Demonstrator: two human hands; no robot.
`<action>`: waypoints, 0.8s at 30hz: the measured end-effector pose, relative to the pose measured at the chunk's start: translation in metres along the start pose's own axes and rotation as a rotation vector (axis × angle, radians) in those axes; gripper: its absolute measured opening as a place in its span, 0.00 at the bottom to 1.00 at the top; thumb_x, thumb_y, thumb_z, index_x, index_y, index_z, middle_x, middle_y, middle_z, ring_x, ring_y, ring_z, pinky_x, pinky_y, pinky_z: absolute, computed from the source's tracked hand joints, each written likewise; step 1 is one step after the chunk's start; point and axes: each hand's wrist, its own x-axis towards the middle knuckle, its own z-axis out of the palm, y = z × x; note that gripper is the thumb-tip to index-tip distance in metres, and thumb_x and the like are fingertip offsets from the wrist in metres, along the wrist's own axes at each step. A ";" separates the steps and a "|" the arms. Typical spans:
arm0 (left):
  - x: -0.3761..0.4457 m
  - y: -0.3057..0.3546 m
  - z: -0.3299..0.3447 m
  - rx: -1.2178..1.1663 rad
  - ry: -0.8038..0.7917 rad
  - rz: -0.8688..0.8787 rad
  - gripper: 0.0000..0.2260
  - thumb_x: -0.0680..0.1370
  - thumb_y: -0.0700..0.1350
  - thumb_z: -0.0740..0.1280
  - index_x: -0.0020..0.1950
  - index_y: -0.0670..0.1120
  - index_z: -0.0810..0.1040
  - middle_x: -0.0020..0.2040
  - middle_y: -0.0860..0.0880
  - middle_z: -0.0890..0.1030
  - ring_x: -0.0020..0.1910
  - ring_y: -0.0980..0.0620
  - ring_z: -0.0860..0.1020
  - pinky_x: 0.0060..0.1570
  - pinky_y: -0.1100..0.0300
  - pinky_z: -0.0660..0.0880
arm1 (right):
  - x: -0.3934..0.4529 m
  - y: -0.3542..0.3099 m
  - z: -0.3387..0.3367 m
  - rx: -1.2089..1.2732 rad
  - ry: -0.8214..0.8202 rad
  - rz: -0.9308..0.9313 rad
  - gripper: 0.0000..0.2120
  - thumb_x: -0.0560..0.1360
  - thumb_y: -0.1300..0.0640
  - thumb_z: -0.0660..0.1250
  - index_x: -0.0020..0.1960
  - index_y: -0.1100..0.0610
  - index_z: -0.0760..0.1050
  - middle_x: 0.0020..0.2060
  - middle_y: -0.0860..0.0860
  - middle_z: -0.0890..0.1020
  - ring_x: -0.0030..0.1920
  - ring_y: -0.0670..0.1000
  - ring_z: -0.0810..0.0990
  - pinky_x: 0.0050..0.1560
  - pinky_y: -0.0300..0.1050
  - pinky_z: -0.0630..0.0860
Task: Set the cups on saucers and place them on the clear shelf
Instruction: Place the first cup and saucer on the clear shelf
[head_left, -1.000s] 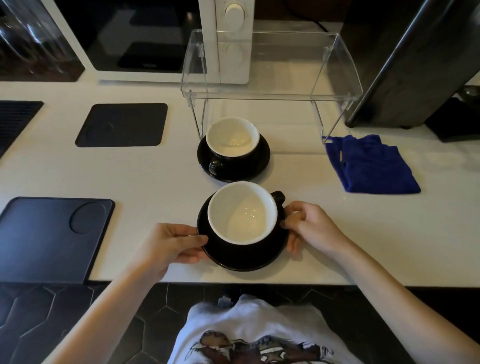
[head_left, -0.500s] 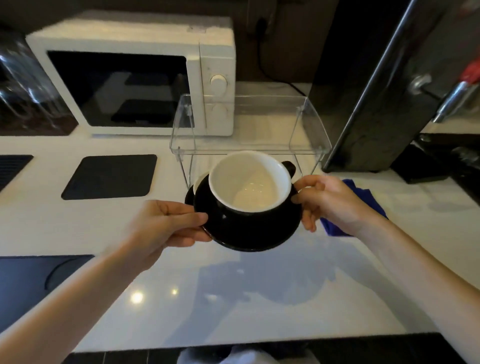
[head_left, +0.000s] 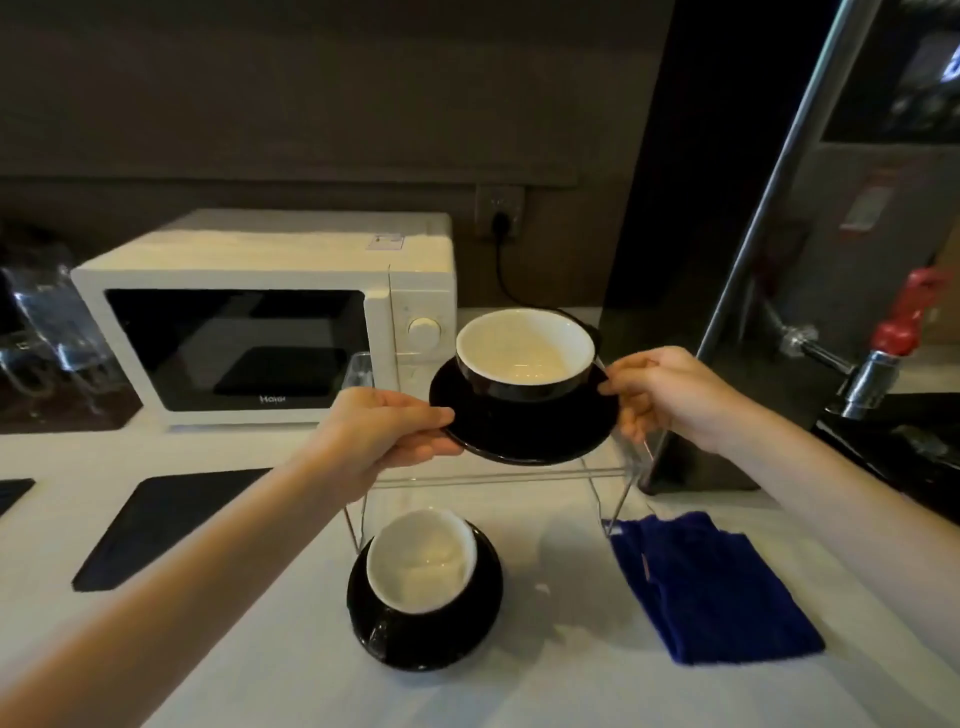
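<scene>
Raised since before, the saucer (head_left: 524, 426) with cup (head_left: 524, 358) is gripped by both hands' fingers (head_left: 436, 415) beside the "Haier" microwave (head_left: 270, 322).

This looks like a café or coffee-bar work counter rather than a home kitchen. A long white countertop (head_left: 270, 649) runs under a dark wall, with flat black rubber mats (head_left: 161, 525) laid out on it. A white microwave (head_left: 260, 322) stands at the back, plugged into a wall socket (head_left: 500, 212). To the right rises a tall steel hot-water dispenser (head_left: 852, 218) with a red-handled tap (head_left: 904, 322). Black-and-white cups on black saucers (head_left: 524, 415), a clear acrylic shelf (head_left: 519, 475) and a folded blue cloth (head_left: 711, 587) complete the barista-style setup.
</scene>
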 end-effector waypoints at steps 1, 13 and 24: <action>0.009 0.001 0.002 -0.003 0.002 -0.002 0.04 0.71 0.36 0.69 0.42 0.36 0.80 0.29 0.43 0.84 0.25 0.55 0.81 0.22 0.70 0.74 | 0.007 0.000 -0.002 -0.018 0.028 0.006 0.04 0.74 0.67 0.63 0.45 0.62 0.76 0.22 0.54 0.80 0.20 0.47 0.77 0.21 0.35 0.76; 0.081 -0.024 0.019 0.070 0.051 -0.071 0.05 0.70 0.34 0.69 0.44 0.34 0.80 0.28 0.42 0.84 0.25 0.53 0.81 0.25 0.67 0.77 | 0.065 0.036 -0.010 -0.218 0.071 0.167 0.05 0.75 0.67 0.62 0.43 0.60 0.75 0.20 0.53 0.80 0.19 0.47 0.77 0.20 0.37 0.75; 0.094 -0.039 0.022 0.144 0.016 -0.068 0.08 0.71 0.36 0.69 0.47 0.33 0.80 0.27 0.44 0.83 0.24 0.55 0.81 0.25 0.68 0.76 | 0.068 0.050 -0.009 -0.266 0.093 0.187 0.10 0.75 0.66 0.62 0.56 0.66 0.74 0.24 0.53 0.81 0.19 0.46 0.78 0.22 0.36 0.76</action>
